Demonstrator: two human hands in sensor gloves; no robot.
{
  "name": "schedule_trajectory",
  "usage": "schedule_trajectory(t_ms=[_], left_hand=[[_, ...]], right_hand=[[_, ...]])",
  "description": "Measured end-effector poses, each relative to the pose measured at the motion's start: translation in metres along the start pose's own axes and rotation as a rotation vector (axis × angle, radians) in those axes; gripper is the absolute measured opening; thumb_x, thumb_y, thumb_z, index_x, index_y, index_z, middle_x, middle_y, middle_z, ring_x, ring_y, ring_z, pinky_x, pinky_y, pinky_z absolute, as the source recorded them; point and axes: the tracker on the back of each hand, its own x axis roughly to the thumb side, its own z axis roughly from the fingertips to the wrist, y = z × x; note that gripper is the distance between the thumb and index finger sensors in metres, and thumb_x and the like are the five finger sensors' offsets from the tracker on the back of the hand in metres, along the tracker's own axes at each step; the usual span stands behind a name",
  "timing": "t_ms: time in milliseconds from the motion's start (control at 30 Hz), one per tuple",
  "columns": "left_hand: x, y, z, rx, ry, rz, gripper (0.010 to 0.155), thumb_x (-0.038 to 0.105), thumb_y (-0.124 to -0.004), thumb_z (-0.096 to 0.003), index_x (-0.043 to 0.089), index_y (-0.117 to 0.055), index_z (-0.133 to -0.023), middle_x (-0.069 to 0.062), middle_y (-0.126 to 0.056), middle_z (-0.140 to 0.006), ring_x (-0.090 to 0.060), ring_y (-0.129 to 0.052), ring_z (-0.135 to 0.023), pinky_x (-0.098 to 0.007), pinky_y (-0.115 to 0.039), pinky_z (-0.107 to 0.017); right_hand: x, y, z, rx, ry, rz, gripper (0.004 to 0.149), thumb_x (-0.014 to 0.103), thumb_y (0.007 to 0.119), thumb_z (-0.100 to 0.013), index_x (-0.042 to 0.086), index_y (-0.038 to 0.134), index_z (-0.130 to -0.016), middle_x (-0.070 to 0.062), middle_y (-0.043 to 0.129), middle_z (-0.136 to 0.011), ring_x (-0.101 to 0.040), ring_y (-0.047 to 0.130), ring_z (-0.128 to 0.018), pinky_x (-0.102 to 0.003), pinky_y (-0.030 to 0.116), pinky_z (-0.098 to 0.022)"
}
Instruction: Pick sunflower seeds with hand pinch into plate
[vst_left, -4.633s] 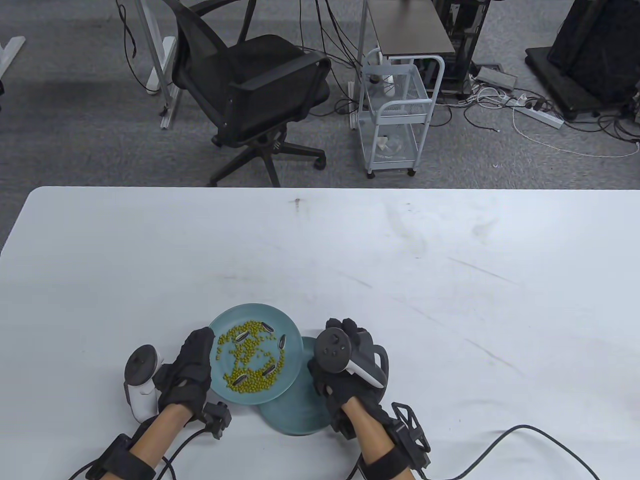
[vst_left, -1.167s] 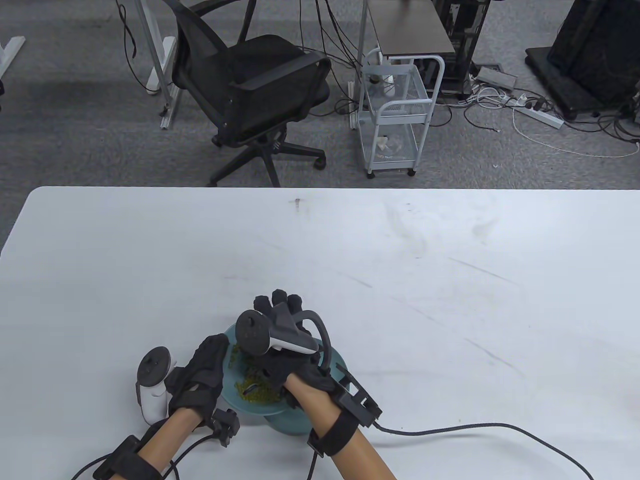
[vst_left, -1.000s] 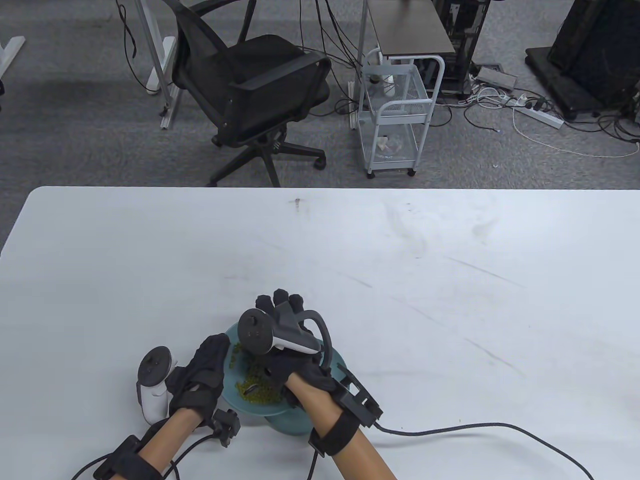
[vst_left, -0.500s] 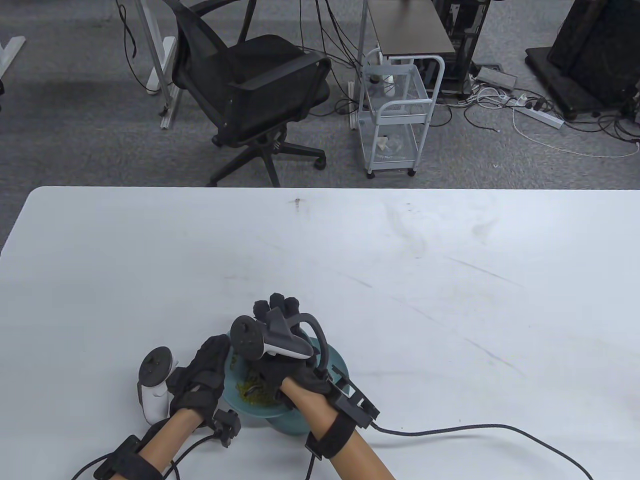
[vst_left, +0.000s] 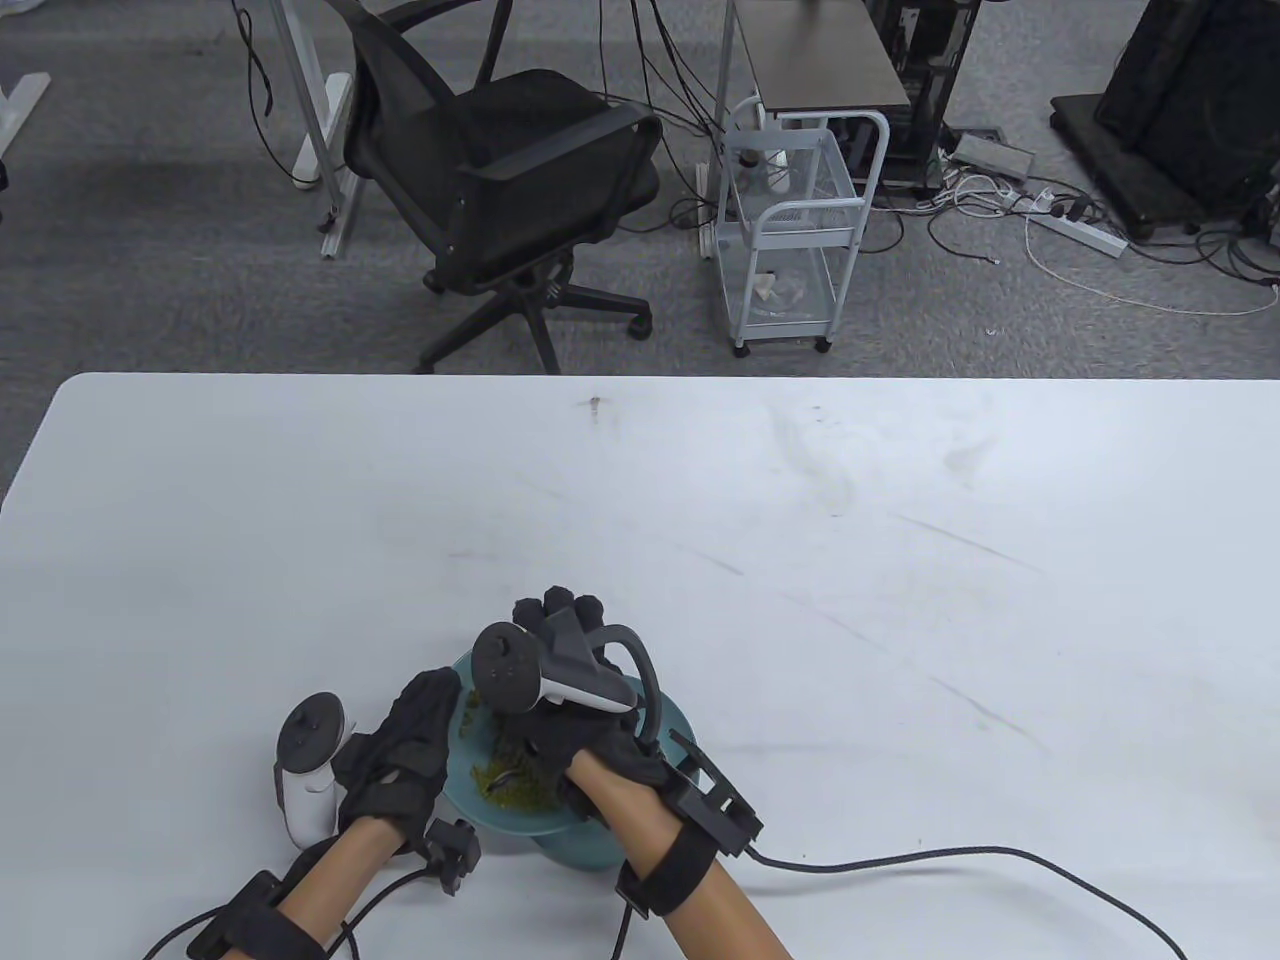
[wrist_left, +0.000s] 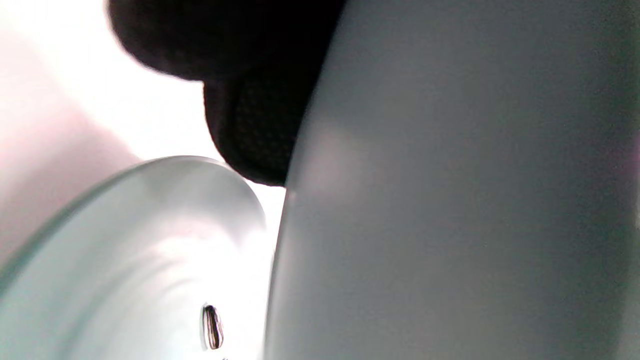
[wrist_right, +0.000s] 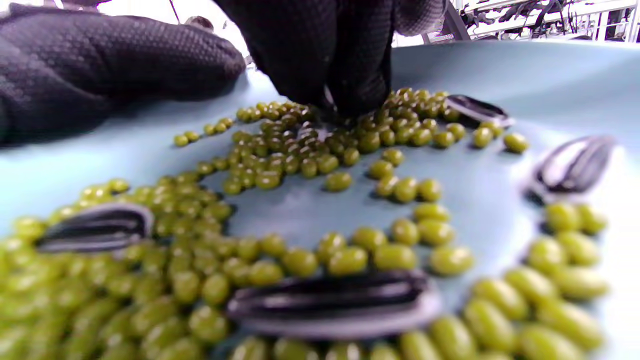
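Sunflower seeds (wrist_right: 332, 302): four visible among green beans (wrist_right: 300, 150) on upper plate (vst_left: 470, 800); one in lower plate (wrist_left: 125, 240); right hand (vst_left: 580, 735) fingertips pinching amid beans; left hand (vst_left: 400, 750) grips upper plate rim; transfer judged barely begun.

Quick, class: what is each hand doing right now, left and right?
Left hand: grips the rim of the upper plate, steadying it.
Right hand: fingertips pinched together down among the green beans; whether they hold a seed cannot be told.

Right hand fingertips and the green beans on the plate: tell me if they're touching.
Touching. The right wrist view shows the right hand's fingertips pressed down into the green beans on the plate, no gap beneath them.
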Motion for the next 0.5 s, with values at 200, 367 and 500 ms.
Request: schedule_trajectory(t_ms=[200,367,500], left_hand=[[0.001,0.001,0.001,0.008,-0.002,-0.001,0.048,0.050,-0.056,-0.0652,0.014,-0.054,-0.097,-0.012,-0.087,-0.075,-0.022,-0.104,-0.037,-0.028,-0.087,-0.022],[0.002,0.002,0.001,0.007,-0.009,0.007,0.048,0.050,-0.055,-0.0654,0.014,-0.053,-0.097,-0.012,-0.087,-0.075,-0.022,-0.104,-0.037,-0.028,-0.087,-0.022],[0.003,0.003,0.002,0.009,-0.010,0.010,0.048,0.050,-0.055,-0.0655,0.014,-0.053,-0.097,-0.012,-0.087,-0.075,-0.021,-0.104,-0.037,-0.028,-0.087,-0.022]], right_hand=[[-0.003,-0.010,0.006,-0.043,0.005,-0.036,0.033,0.015,0.086,-0.056,-0.010,0.089,-0.077,-0.037,0.043,-0.111,-0.069,0.029,-0.099,-0.080,0.023,-0.065],[-0.012,-0.027,0.018,-0.122,0.020,-0.122,0.033,0.016,0.087,-0.056,-0.010,0.089,-0.076,-0.037,0.043,-0.111,-0.068,0.029,-0.099,-0.079,0.023,-0.065],[-0.023,-0.042,0.032,-0.183,0.045,-0.193,0.034,0.016,0.088,-0.056,-0.011,0.090,-0.076,-0.037,0.043,-0.111,-0.068,0.029,-0.099,-0.079,0.022,-0.066]])
